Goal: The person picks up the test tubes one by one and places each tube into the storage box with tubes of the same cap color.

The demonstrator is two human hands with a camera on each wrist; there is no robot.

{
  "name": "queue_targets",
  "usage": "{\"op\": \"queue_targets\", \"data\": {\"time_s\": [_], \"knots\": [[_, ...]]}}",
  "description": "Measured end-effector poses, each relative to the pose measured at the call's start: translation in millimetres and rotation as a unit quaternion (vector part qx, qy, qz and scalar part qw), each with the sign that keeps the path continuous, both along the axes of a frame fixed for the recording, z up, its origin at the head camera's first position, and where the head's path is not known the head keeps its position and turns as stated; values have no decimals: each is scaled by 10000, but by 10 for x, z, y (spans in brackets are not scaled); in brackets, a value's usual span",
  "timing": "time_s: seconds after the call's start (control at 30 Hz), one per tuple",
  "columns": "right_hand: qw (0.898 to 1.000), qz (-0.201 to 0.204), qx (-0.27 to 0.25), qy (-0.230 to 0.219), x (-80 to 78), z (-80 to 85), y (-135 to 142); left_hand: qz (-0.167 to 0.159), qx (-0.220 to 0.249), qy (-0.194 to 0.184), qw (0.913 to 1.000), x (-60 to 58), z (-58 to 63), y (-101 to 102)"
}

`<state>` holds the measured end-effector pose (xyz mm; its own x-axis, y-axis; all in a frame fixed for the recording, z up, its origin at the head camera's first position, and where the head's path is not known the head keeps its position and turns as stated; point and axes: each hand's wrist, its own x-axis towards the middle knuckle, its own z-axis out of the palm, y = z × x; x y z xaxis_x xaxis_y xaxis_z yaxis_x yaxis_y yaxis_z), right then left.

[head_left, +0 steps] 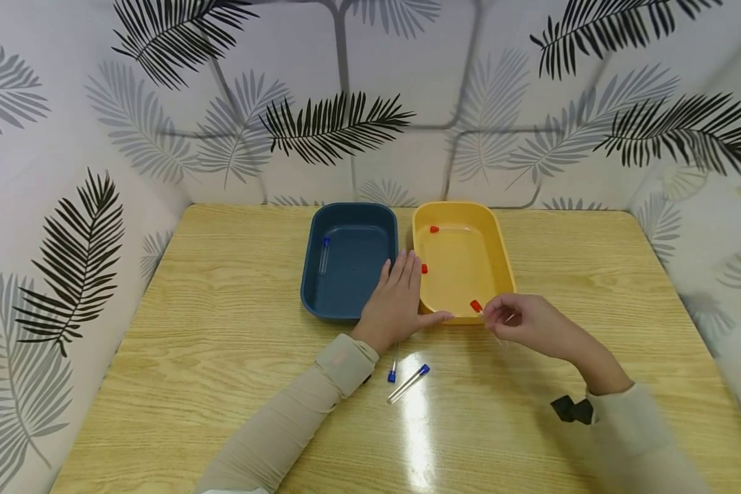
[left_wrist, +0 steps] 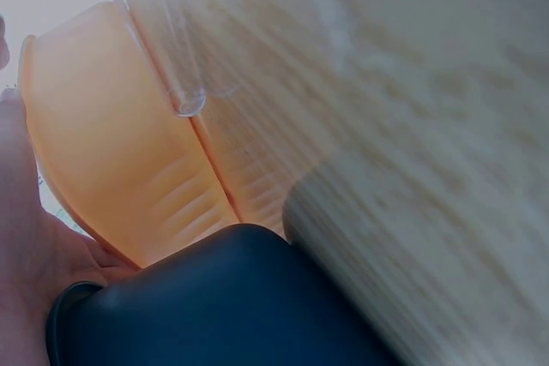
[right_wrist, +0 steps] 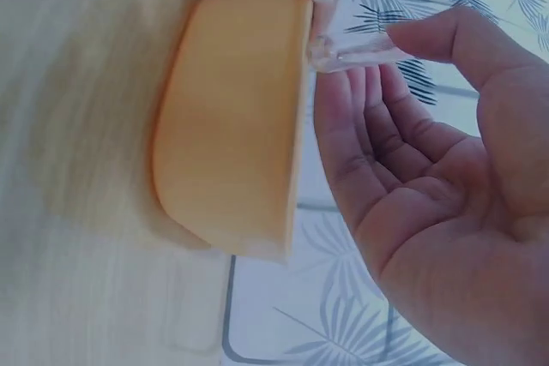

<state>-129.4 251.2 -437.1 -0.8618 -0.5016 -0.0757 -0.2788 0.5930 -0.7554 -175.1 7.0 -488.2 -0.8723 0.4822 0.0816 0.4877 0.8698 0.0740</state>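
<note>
Pinching a slim, clear, red-capped tube (head_left: 476,306) with the right hand (head_left: 527,322), right of centre, over the lower rim of a yellow rectangular plastic tray (head_left: 460,267). Resting the left hand (head_left: 393,302), with grip released, mid-frame, along that rim and a dark-blue plastic tray (head_left: 352,281).

The yellow rounded plastic tray (head_left: 466,264) is on the brown wooden table (head_left: 234,295). Two red-capped clear tubes (head_left: 434,230) lie in it. Left of it is the dark blue rounded plastic tray (head_left: 361,250) (one blue-capped clear tube (head_left: 324,256) lies inside). Two more blue-capped clear tubes (head_left: 409,383) lie before the yellow tray, to its left. Behind it is the leaf-printed white sheet (head_left: 401,75).
</note>
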Motion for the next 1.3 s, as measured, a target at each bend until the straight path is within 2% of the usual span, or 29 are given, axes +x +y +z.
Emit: {"op": "queue_targets", "data": {"time_s": [0.07,0.23,0.47,0.83,1.1,1.3], "knots": [[9998,-103,20,146,-37,41,21,-5,4,-10,10000,0,0,-1],[9989,-438,56,125,-147,102,46,-20,-36,-26,10000,-5,-5,-2],[9972,-727,-104,131,-332,37,-25,14,-55,-13,10000,-1,7,4],[9907,-1107,-597,-524,-625,-106,-137,9,53,-10,10000,-3,-9,8],[9881,-1191,-440,-868,-797,-223,-213,12,55,2,10000,-7,-18,8],[9810,-1609,-131,-1073,-904,-238,-301,12,71,-29,10000,-12,-20,8]]}}
